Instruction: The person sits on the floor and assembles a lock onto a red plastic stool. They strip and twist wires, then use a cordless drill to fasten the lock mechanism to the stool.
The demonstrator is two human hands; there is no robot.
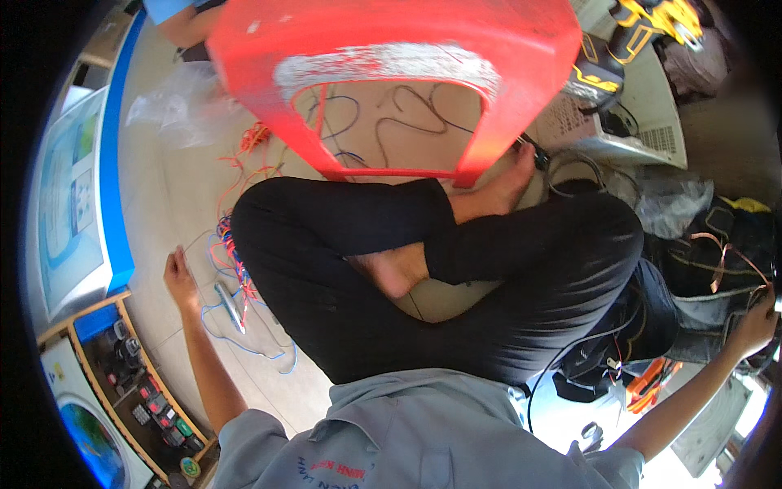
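Observation:
Out to the left, my left hand [181,279] is held over the tiled floor, fingers pinched on what looks like the end of a thin wire [199,238]. Close by it lie a grey elongated tool [230,308] and a tangle of red and blue wires [227,248]. My right hand [756,323] is at the far right rim, its fingers closed where a copper-coloured strip [722,254] runs into them. Beneath that strip is a dark open bag [691,273]. The picture's edge partly hides what else this hand may hold.
A red plastic stool [391,41] stands in front of my crossed legs. A yellow and black cordless power tool [631,45] is at the upper right, by a pale crate [652,122]. At left are a blue-edged box [85,204] and a wooden tray [134,354]. Another person's arm [183,24] shows upper left.

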